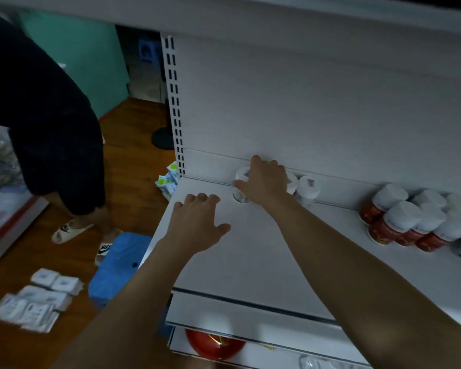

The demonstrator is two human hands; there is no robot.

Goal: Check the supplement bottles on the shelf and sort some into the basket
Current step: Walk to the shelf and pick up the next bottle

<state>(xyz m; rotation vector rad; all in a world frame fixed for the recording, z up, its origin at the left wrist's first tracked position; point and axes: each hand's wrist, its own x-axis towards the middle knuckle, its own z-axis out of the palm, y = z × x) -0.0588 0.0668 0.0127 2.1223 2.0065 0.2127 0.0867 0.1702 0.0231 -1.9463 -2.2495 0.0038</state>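
Three white-capped bottles (308,189) stand in a row at the back edge of the shelf (250,251), against the back panel (304,102). Right hand (264,182) is on top of that row. The leftmost bottle (240,191) shows under the thumb, the middle one is mostly hidden behind the hand, and the third sits clear on the side toward the shelf's right end. Right arm is stretched across the shelf, palm down, fingers bent over the caps toward the back panel, thumb across the leftmost bottle's side. Can't tell if that's a real grip or just contact. Left hand (197,222) is over the shelf's left part, palm down, fingers loosely spread, holding nothing; contact with the shelf is unclear. Red-labelled bottles (399,225) are clustered at the shelf's right end, well apart from both hands.
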